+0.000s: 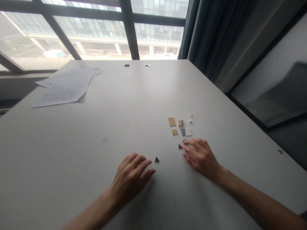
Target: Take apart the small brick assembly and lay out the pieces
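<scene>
Small building bricks lie in a loose group right of the table's middle: a larger yellow one (171,121), a smaller yellow one (174,132), a yellow and grey pair (180,123), a grey one (183,132) and a white one (188,132). Two tiny white pieces (190,115) sit behind them. My right hand (199,156) is open, its fingertips beside small dark pieces (179,146). Another dark piece (156,159) lies just beyond the fingertips of my left hand (134,169), whose thumb and fingers are apart.
Printed paper sheets (69,84) lie at the back left of the white table (107,121). Two round inserts (127,65) are near its back edge. Windows stand behind, with a dark curtain (208,38) at the right. A small dark object (280,151) is near the right edge.
</scene>
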A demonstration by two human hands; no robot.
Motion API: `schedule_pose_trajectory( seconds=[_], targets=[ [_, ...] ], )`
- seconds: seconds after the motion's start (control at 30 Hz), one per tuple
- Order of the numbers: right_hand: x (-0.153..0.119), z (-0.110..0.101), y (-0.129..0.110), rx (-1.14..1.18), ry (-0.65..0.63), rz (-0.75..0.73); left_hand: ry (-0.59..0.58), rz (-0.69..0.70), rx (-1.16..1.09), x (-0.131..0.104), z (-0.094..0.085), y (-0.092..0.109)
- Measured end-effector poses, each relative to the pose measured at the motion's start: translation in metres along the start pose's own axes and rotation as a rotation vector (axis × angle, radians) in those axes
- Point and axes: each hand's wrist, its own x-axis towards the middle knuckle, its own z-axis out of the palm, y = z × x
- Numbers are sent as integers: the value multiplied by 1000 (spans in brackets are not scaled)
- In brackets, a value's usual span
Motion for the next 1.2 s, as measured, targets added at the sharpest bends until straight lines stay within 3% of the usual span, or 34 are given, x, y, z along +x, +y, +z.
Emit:
schedule_pose_trajectory(
  seconds=[0.23, 0.43, 0.73, 0.83, 1.07, 1.2],
  targets=[
    [15, 8, -5, -47, -22, 137, -129, -144, -3, 26, 16, 20],
    [18, 14, -8, -27, -32, 195, -139, -154, -115, 51, 33, 21],
    [17, 17, -2, -15, 3, 178, -157, 84, -214, 100, 66, 21],
    [17, 17, -1, -16, 2, 179, -159, 139, -198, 102, 67, 17],
    [17, 19, -3, -7, -15, 178, -179, 100, -125, 86, 57, 8],
    [16, 16, -3, 21, 74, 147, -180, 94, -108, 78, 51, 7]
  ],
)
